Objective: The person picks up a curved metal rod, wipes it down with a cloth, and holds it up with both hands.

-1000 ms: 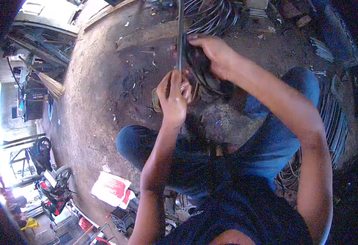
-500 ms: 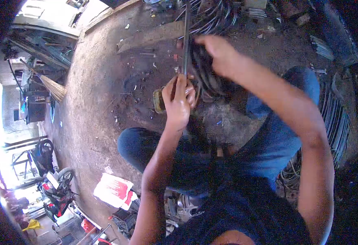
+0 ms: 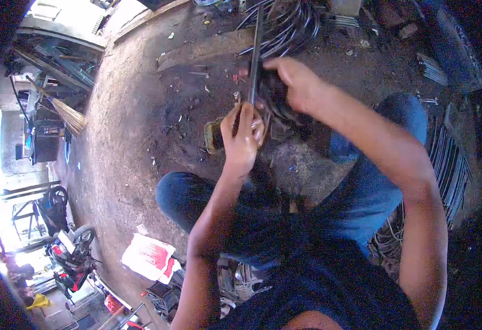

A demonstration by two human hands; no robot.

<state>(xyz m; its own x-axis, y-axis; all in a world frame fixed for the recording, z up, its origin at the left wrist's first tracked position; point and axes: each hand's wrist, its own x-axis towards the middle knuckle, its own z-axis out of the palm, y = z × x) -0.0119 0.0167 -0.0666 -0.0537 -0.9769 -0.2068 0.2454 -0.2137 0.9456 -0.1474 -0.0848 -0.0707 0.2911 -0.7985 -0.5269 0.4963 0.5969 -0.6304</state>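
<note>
My left hand is closed round the lower end of a long thin metal rod, which points up and away. To the right of the rod is my right hand, its fingers curled at a dark, blurred bundle that looks like coiled strips. What its fingertips grip is too smeared to make out. A small yellowish tin sits on the floor just left of my left hand.
Coiled metal strips lie beyond my hands, beside a flat wooden board. Bundled rods are at the right. A broom, a motorcycle and a white and red bag are at the left.
My left hand and the rod have shifted slightly right, and the rod leans more to the right. My right hand has moved a little down and right.
</note>
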